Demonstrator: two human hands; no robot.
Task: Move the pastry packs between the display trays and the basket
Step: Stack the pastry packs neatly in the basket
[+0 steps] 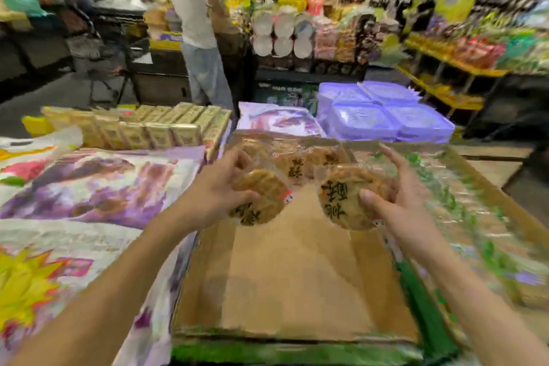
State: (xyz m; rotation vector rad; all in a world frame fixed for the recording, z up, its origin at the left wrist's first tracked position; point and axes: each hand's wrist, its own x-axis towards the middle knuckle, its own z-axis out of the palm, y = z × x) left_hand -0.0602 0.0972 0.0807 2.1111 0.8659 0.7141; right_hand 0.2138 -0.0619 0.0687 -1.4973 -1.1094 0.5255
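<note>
Landmark: cardboard tray [297,285], brown, open-topped, green front edge; its near floor is bare.

Left hand [215,190]: closed around a pastry pack, fingers curled over its top and thumb across its near face. Pack held above the far-left part of the cardboard tray.

Left pastry pack [261,202]: round golden pastry in clear wrap, black characters printed on it, tilted toward the camera.

Right hand [401,196]: closed on a second pastry pack, thumb pressed on its front face, fingers spread behind its right edge. Pack held above the far-right part of the cardboard tray, just beside the left one but apart from it.

Right pastry pack [346,197]: round, golden, clear wrap, large black characters facing the camera.

More pastry packs [300,160]: lying at the far end of the cardboard tray, behind both hands.

Left of the cardboard tray: large printed bags [89,184], white with purple and yellow pictures, lying flat.

Beyond the bags, far left of the tray: a row of gold boxes [154,128] standing on edge.

Beyond the tray, far right: stacked purple lidded containers [386,116].

Right of the tray: a blurred neighbouring tray [463,187] of clear-wrapped goods, contents unclear.

Background: a person [196,24] in a white sleeveless top at the shelves.
</note>
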